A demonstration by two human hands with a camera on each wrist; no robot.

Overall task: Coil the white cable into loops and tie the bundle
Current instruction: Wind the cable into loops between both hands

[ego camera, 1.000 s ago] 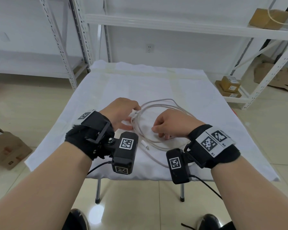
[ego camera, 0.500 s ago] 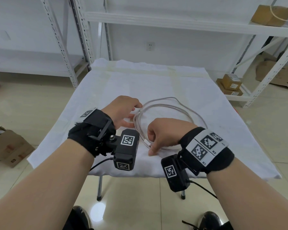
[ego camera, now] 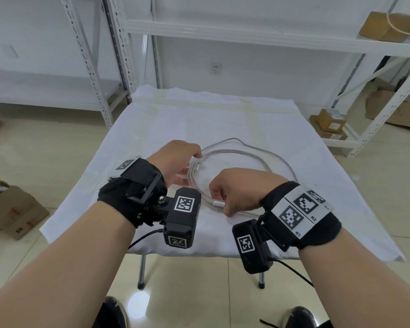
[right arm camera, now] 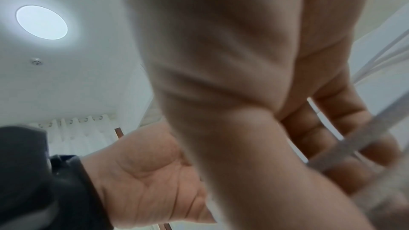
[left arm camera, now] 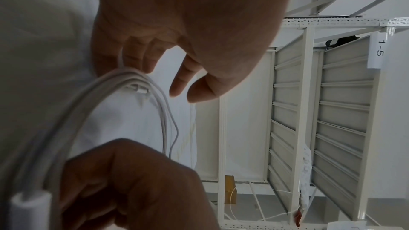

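Note:
The white cable (ego camera: 246, 153) lies in several loops on the white-clothed table (ego camera: 199, 110). My left hand (ego camera: 187, 170) is at the coil's left side; in the left wrist view its fingers (left arm camera: 135, 55) are relaxed and touch the cable bundle (left arm camera: 132, 76), with thumb and forefinger apart. A small plug (left arm camera: 138, 90) lies among the strands there. My right hand (ego camera: 219, 197) is at the coil's near side, fingers curled round the strands beside a white connector (ego camera: 218, 204). In the right wrist view the blurred cable (right arm camera: 365, 143) crosses its curled fingers (right arm camera: 336, 111).
White metal shelving (ego camera: 246, 31) stands behind and at both sides of the table. Cardboard boxes sit on the floor at the left (ego camera: 12, 211) and on a low shelf at the right (ego camera: 330, 121). The table's near edge (ego camera: 199, 250) is just under my wrists.
My right hand has come from the coil's middle back to its near side and closed on the strands by the connector. My left hand has eased its pinch on the coil's left side.

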